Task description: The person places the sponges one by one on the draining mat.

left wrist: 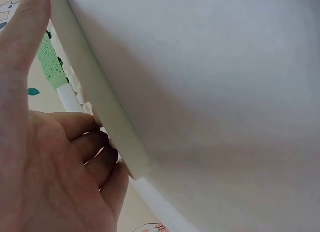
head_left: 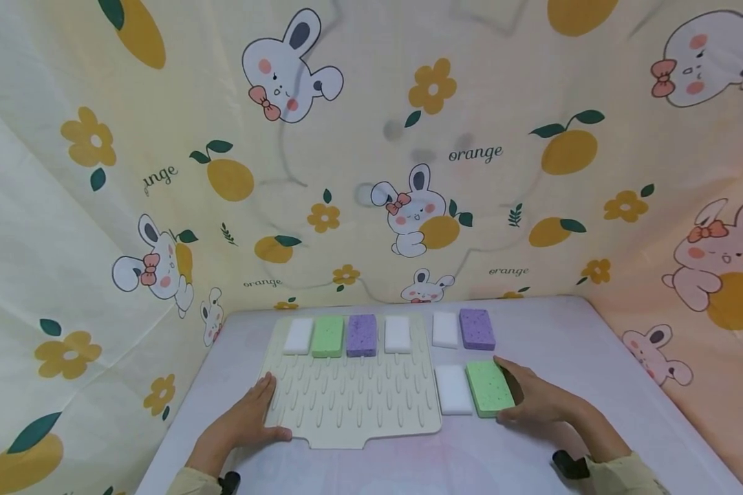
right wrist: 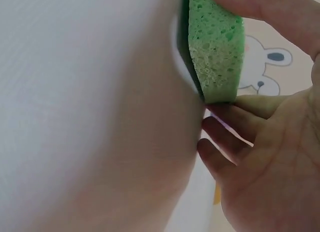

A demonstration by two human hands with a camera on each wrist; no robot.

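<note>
My right hand pinches a green sponge by its right side, thumb at the near corner and fingers at the far one. In the right wrist view, the porous side of that sponge shows between thumb and fingers, close over the table. My left hand touches the near left corner of a cream ridged mat, its thumb at the front edge and its fingers along the left edge. On the mat's far part lie a white sponge, a green sponge, a purple sponge and another white sponge.
Right of the mat, a white sponge lies directly left of the held one. Farther back are another white sponge and a purple sponge. The pale table ends against a printed cloth at the back and sides.
</note>
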